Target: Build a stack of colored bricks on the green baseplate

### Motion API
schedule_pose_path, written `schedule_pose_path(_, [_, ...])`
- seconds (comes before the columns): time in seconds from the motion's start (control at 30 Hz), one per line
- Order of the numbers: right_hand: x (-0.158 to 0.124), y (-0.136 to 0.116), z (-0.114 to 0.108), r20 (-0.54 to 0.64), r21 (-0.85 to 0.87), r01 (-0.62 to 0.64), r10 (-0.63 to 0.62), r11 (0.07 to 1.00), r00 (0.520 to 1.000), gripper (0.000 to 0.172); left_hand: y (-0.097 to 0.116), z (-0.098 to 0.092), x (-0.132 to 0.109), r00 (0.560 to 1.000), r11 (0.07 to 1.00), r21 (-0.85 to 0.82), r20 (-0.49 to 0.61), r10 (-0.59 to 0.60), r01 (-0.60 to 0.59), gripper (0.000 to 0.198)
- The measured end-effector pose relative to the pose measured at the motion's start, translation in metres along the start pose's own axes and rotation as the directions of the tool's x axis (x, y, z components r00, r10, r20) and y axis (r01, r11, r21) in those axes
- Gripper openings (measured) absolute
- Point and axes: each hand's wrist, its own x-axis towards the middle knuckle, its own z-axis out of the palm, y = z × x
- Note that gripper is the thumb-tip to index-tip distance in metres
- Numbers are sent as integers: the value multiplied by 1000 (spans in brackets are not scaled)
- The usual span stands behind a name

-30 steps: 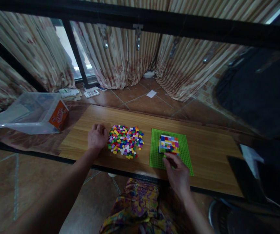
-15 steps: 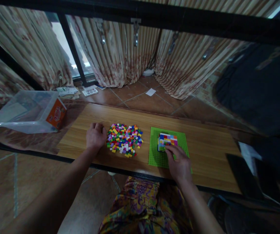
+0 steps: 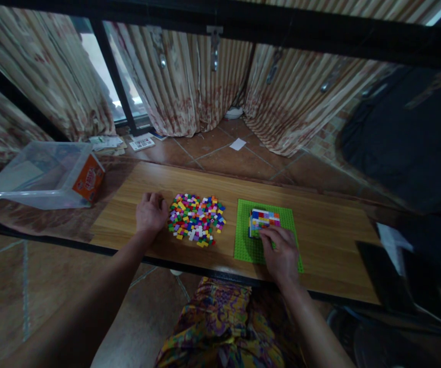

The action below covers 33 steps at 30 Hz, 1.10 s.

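Observation:
My right hand (image 3: 282,253) is over a green studded baseplate (image 3: 247,248), thumb and forefinger pinched at the near edge of a small multicoloured block of toy building bricks (image 3: 261,219). The fingers mostly cover the brick at their tips. The block stands near the middle of the plate, with a white and blue left side. My left hand (image 3: 150,213) rests on the wooden board, fingers loosely bent and thumb apart, with nothing visible in it. Just right of it lies a spread pile of loose small bricks (image 3: 195,217) in many colours.
A clear plastic box (image 3: 47,174) with an orange label stands beyond the board's left end. Papers (image 3: 107,143) lie behind it. The wooden board (image 3: 331,240) runs along a dark-edged ledge. Dark flat objects (image 3: 387,276) lie at the right end. Striped curtains (image 3: 190,87) hang behind.
My right hand has shifted very slightly at the near edge of the brick block. The left hand and the pile look unchanged.

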Motion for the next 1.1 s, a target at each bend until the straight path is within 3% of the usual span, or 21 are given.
schedule_pose_path(0.23, [-2,1,-4,-131,-6,-83,82,996,988,22,-1,0,1,1000,1000,4,10,0,0,28])
schedule_pose_path(0.47, [7,-4,11,-140,-141,-205,185,969,973,47,-1,1,0,1000,1000,2,-5,2,-2,28])
schedule_pose_path(0.9, [3,4,30,-136,99,-400,411,911,902,66,-2,1,0,1000,1000,13,8,-9,9,28])
schedule_pose_path(1.1, [6,7,33,-129,136,-424,441,895,888,68,0,2,0,1000,1000,11,14,-15,15,29])
